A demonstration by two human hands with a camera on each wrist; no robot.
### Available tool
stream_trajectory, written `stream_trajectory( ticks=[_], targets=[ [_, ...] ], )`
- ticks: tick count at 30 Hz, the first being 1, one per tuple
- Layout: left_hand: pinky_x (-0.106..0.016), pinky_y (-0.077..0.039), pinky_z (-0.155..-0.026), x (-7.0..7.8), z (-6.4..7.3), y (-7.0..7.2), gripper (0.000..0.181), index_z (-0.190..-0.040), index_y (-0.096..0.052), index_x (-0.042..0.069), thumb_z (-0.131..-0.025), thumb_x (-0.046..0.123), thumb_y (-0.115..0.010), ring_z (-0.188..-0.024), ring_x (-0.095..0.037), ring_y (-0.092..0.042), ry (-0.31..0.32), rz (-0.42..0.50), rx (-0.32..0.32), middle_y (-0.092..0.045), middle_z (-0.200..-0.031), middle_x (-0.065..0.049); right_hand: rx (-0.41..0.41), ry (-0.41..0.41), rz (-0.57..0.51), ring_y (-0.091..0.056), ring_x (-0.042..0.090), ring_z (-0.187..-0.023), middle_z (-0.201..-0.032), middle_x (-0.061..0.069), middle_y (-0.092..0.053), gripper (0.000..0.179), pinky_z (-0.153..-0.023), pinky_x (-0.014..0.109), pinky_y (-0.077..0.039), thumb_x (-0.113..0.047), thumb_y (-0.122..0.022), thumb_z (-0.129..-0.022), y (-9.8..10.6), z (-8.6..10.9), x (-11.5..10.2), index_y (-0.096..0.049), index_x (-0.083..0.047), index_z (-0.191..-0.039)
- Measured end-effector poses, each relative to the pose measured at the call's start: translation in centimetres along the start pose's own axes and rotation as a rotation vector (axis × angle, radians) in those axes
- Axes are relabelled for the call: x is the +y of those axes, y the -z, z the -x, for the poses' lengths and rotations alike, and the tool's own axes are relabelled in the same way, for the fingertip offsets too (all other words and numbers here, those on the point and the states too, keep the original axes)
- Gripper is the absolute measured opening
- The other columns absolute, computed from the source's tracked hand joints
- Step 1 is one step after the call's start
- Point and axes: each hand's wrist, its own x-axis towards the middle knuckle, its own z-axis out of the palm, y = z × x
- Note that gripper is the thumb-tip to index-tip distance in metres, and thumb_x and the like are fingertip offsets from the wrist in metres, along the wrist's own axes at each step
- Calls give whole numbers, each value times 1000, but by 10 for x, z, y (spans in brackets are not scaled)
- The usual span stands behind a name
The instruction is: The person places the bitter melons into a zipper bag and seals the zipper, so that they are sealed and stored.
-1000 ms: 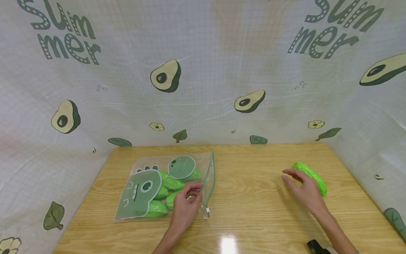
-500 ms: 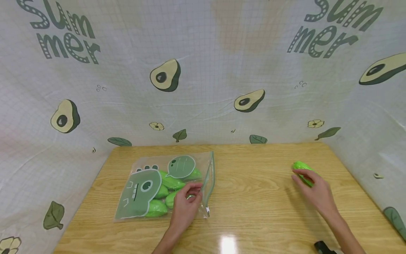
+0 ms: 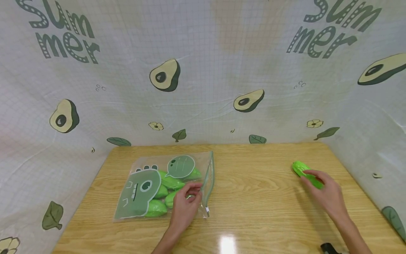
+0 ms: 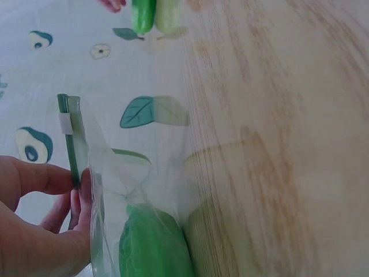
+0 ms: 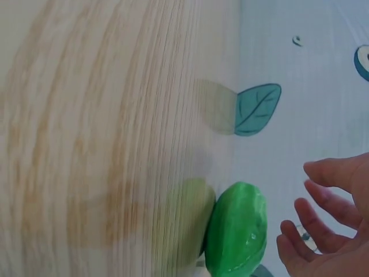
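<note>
On the left of the table lies a clear zip bag [image 3: 139, 197] with a green dinosaur print, its mouth toward the right. Several green cucumber-shaped vegetables [image 3: 156, 208] show inside. My left hand [image 3: 185, 210] pinches the bag's edge; thumb and finger on the green zip strip [image 4: 70, 144] appear in the left wrist view, where a white slider sits further along. Another bright green, ridged, cucumber-shaped vegetable [image 3: 299, 168] rests at the table's right. My right hand [image 3: 328, 194] hovers over it, fingers apart and bent, holding nothing. The right wrist view shows the vegetable [image 5: 237, 231] apart from the fingertips.
Behind the wooden table [image 3: 250, 183] and along its sides hangs a pale cloth [image 3: 203, 70] printed with avocados and leaves. A small black object [image 3: 328, 248] is by my right wrist at the bottom edge.
My right hand has moved to the right and slightly toward me, along the lone vegetable, uncovering its far end. My left hand keeps its hold on the bag.
</note>
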Motion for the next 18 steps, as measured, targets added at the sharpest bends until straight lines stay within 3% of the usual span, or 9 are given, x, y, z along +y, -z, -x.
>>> stream_trajectory(
  ticks=[2,5,6,8,9,11,18],
  targets=[
    [-26,-59,-81,0,0,0,24,-110,-72,-1,-88,-9,-66,-92,-20,-67,4,3,0,-70,-103,-12,3,-8,10,-62,38,-109,-127,30,-62,31,-80,3,-31,-17,-75,-95,2,0,4,-70,0,-120],
    [-27,-59,-81,1,1,0,23,-110,-71,-2,-88,-9,-67,-92,-20,-67,-2,1,1,-70,-103,-13,13,-22,36,-64,42,-110,-127,32,-61,31,-88,17,-44,-15,-76,-94,5,1,7,-70,1,-120],
    [-26,-59,-81,1,1,0,23,-110,-71,-2,-88,-9,-66,-91,-20,-67,-4,-5,1,-70,-103,-13,11,-29,47,-59,54,-110,-127,33,-60,31,-87,20,-46,-14,-75,-94,6,1,8,-69,2,-120],
    [-27,-59,-82,1,1,1,23,-110,-71,-2,-89,-9,-67,-92,-20,-67,-14,-6,0,-70,-104,-13,12,-38,67,-59,55,-111,-127,33,-60,31,-86,26,-47,-13,-76,-93,8,1,10,-69,2,-120],
    [-27,-59,-82,1,1,1,23,-110,-71,-2,-89,-9,-67,-92,-20,-67,-17,-8,1,-70,-104,-13,11,-37,73,-59,55,-110,-127,33,-60,32,-86,26,-47,-13,-77,-93,8,1,11,-69,2,-120],
    [-26,-59,-82,1,1,1,23,-110,-71,-1,-89,-9,-67,-92,-19,-67,-11,-16,3,-70,-104,-12,14,-34,77,-59,53,-110,-126,32,-61,33,-79,14,-39,-12,-78,-92,10,1,13,-69,2,-120],
    [-26,-59,-82,0,-1,0,23,-110,-72,-1,-88,-9,-66,-91,-19,-67,-14,-28,7,-70,-103,-12,-3,-29,93,-56,49,-110,-126,31,-61,39,-78,3,-33,-10,-79,-90,13,1,22,-67,4,-123]
  ],
)
